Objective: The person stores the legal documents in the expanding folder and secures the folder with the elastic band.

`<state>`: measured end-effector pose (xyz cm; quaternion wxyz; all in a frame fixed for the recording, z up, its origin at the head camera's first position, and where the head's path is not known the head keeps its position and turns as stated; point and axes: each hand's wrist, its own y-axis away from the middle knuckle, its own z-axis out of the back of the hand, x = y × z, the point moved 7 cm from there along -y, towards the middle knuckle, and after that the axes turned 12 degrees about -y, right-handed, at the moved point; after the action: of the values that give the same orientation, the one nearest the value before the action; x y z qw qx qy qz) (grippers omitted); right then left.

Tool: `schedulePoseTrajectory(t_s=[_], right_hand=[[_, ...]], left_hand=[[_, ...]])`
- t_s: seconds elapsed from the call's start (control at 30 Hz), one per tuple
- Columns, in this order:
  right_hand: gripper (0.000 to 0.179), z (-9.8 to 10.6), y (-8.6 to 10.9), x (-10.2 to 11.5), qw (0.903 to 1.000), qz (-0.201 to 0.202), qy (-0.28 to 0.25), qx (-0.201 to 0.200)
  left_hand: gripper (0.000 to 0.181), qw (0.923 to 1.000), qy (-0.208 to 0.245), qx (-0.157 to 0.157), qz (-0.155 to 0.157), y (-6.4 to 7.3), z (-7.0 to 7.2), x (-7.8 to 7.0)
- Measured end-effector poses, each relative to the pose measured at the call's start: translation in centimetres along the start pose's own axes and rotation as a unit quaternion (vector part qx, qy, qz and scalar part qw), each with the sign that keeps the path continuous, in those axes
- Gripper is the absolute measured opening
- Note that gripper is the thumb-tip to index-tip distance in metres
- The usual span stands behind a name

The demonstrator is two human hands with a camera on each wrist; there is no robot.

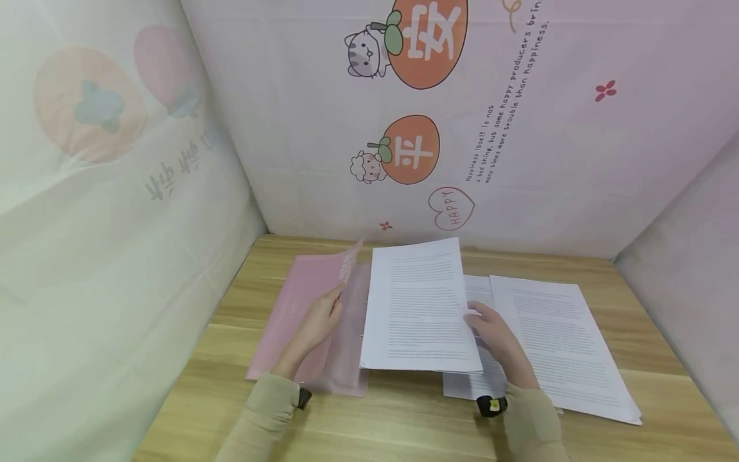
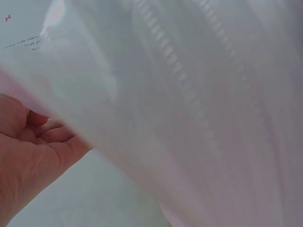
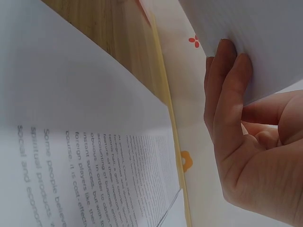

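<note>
My left hand [image 1: 316,324] pinches the raised edge of a pink translucent plastic folder [image 1: 297,292], whose cover stands tilted open to the left. The left wrist view is mostly filled by this folder's sheet [image 2: 180,123], with the thumb and fingers [image 2: 35,132] at its edge. My right hand [image 1: 501,340] grips the right edge of a thin stack of printed paper [image 1: 424,308]. That stack is lifted above the table, beside the folder and partly over its right side. In the right wrist view the fingers [image 3: 232,90] press against the sheets' underside [image 3: 265,47].
More printed sheets [image 1: 562,340] lie on the right of the wooden table [image 1: 404,423], overlapping another printed page [image 1: 462,385] partly hidden under the lifted stack. Printed cloth walls [image 1: 519,212] enclose the table at the back and sides. Each wrist wears a small black device [image 1: 492,405].
</note>
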<state>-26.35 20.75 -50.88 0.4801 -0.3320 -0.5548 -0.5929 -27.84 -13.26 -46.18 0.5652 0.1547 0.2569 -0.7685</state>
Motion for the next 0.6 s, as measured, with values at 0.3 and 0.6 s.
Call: schedulePoseTrajectory(t_s=[0.3, 0.6], right_hand=[[0.054, -0.9, -0.3, 0.1, 1.0, -0.006, -0.008, 0.001], [0.053, -1.8, -0.7, 0.0, 0.9999, 0.0, -0.014, 0.01]], left_hand=[[0.049, 0.9999, 0.008, 0.007, 0.009, 0.1, 0.0, 0.0], [0.05, 0.9991, 0.012, 0.033, 0.023, 0.1, -0.2, 0.1]])
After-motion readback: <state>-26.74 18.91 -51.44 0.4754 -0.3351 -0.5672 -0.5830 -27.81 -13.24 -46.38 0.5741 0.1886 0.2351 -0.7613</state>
